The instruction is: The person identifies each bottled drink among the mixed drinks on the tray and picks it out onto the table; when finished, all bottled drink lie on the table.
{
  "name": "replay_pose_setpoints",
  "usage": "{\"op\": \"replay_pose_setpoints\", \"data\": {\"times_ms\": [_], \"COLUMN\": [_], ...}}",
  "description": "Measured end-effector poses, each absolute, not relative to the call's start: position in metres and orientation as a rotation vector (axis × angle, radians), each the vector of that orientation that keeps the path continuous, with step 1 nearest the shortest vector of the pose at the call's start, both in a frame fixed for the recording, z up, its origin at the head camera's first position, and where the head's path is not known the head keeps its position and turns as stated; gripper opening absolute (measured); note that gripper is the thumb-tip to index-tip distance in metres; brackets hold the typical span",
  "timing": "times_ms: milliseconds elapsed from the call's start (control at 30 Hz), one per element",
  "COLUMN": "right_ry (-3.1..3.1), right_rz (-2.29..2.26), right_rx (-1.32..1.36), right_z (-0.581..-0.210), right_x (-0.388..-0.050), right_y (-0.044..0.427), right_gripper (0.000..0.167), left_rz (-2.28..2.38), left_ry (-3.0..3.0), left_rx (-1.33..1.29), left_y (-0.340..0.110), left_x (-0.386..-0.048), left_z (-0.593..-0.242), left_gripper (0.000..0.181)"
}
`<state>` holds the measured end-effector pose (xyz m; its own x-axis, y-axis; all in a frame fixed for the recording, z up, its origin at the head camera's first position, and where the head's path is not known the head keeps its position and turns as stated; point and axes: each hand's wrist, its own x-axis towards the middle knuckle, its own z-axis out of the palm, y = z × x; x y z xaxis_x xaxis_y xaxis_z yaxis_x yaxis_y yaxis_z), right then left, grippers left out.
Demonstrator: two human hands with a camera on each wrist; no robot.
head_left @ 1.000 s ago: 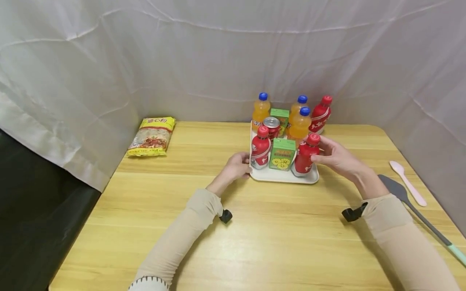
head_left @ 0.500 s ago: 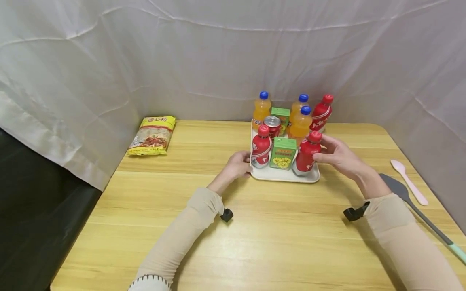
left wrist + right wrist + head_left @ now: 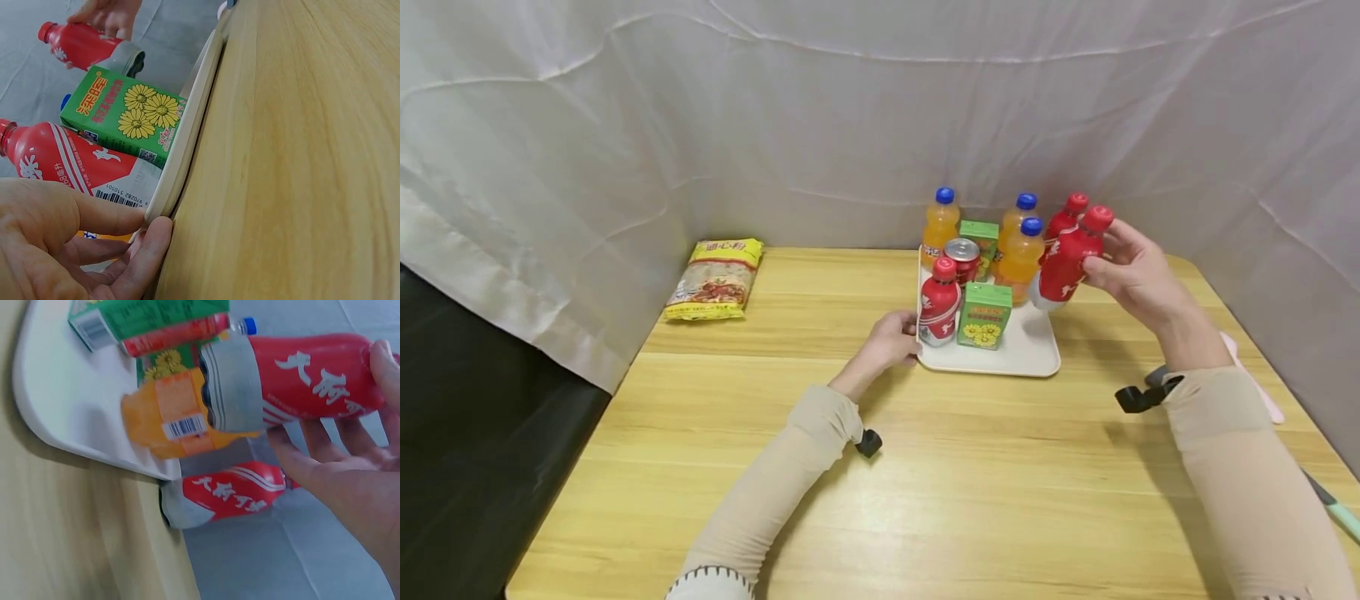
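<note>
Head view, entries by position. Item: red bottle (image 3: pixel 1070 262), one, tilted, cap up and to the right, base clear of the tray; thumb and fingers of the right hand (image 3: pixel 1138 275) grasp it near the top. Change: half a second ago this bottle stands at the tray's near right corner; now it is raised and that corner of the white tray (image 3: pixel 1026 350) is bare. Judged meaning: the lift from the tray is done, the setting down is not. Left hand (image 3: pixel 891 340): at the tray's left side, thumb and fingers pinching the rim, as before, which probably steadies it. Contents of tray: second red bottle (image 3: pixel 938 312), upright, just beside the front green carton (image 3: pixel 985 317); behind them, a red can (image 3: pixel 962 260), a rear green carton (image 3: pixel 982 240) and three orange drink bottles (image 3: pixel 1019 262). Off the tray: third red bottle (image 3: pixel 1062 223), standing just beyond the right rim, partly hidden behind the held one; yellow noodle bag (image 3: pixel 715 281), well apart at left.
</note>
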<state>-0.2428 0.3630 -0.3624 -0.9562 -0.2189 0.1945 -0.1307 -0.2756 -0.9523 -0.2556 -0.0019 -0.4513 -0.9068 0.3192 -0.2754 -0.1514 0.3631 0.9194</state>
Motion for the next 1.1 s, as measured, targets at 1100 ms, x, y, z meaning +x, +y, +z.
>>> {"op": "replay_pose_setpoints", "data": {"times_ms": [1100], "right_ry": [1.979], "right_rz": [-2.594], "right_rx": [0.155], "right_z": [-0.378], "right_x": [-0.304], "right_y": [0.416], "right_gripper": [0.061], "left_rz": [1.558], "left_ry": [2.227], "left_rx": [0.182], "left_y": [-0.002], "left_x": [-0.254], "left_z": [-0.452], "left_gripper": [0.066]}}
